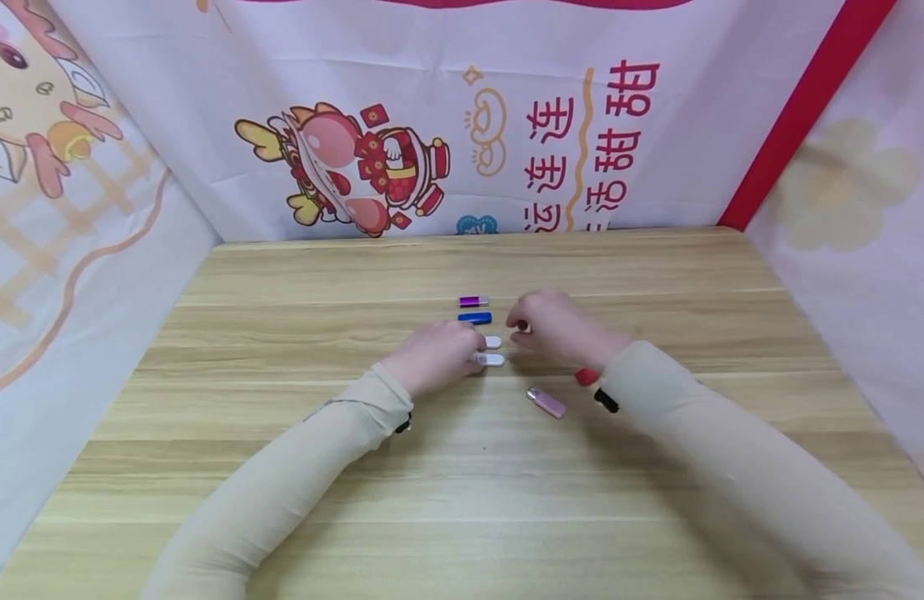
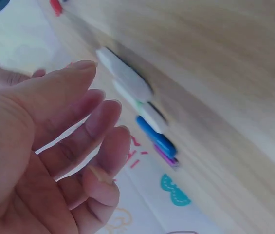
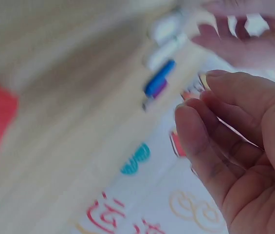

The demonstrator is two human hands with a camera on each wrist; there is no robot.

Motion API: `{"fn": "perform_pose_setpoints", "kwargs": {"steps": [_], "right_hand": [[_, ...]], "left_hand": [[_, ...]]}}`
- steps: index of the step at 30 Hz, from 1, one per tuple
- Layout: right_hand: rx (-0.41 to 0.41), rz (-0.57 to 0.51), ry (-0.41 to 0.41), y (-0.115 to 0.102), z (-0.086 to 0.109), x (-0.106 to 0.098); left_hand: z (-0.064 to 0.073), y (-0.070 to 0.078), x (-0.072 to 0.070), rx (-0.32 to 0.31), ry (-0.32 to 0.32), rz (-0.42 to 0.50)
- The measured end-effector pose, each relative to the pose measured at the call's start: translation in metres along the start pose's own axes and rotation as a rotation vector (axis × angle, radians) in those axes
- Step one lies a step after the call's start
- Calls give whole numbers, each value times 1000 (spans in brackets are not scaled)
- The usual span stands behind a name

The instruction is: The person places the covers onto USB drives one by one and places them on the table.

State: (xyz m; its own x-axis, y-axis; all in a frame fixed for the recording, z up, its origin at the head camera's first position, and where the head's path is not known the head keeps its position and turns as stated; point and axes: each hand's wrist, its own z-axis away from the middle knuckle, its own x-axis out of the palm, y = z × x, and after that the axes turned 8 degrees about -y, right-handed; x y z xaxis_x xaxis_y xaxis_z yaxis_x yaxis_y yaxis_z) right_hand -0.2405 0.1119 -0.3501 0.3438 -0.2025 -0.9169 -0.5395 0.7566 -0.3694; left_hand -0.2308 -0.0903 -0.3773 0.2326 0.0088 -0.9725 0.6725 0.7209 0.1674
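My left hand (image 1: 439, 354) hovers beside two white sticks, the farther white stick (image 1: 494, 342) and the nearer white stick (image 1: 491, 360), covering their left ends in the head view. In the left wrist view its fingers (image 2: 103, 117) are loosely bent, with nothing between them and the thumb. Beyond the white sticks lie a blue stick (image 1: 475, 318) and a purple USB flash drive (image 1: 469, 302) with a metal plug, stacked in a column. My right hand (image 1: 559, 325) is just right of this column, its fingers (image 3: 191, 126) loosely curled and holding nothing.
A pink USB flash drive (image 1: 547, 403) lies slanted on the wooden table (image 1: 462, 500), nearer to me. Partly hidden under the right forearm is a red object (image 1: 586, 377). A printed cloth (image 1: 402, 50) hangs behind the table's far edge.
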Motion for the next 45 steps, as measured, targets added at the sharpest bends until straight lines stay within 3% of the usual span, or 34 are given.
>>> {"fn": "perform_pose_setpoints", "kwargs": {"steps": [5, 10, 16, 21, 25, 30, 37, 45], "right_hand": [[-4, 59, 84, 4, 20, -18], [-6, 68, 101, 7, 38, -21], [42, 52, 48, 11, 56, -9], [-47, 71, 83, 17, 68, 3], [-60, 88, 128, 19, 77, 12], [-92, 115, 169, 17, 88, 23], [-105, 117, 164, 10, 97, 36], [-70, 88, 144, 1, 100, 48]], "left_hand": [[1, 14, -4, 69, 9, -39], [2, 25, -5, 108, -19, -37], [2, 34, -2, 139, -27, -63], [1, 37, 2, 148, -19, -87], [3, 41, 3, 134, -19, -89], [15, 55, 6, 177, -6, -133], [43, 80, 16, 297, 117, -327], [65, 87, 25, 342, 161, -388]]}}
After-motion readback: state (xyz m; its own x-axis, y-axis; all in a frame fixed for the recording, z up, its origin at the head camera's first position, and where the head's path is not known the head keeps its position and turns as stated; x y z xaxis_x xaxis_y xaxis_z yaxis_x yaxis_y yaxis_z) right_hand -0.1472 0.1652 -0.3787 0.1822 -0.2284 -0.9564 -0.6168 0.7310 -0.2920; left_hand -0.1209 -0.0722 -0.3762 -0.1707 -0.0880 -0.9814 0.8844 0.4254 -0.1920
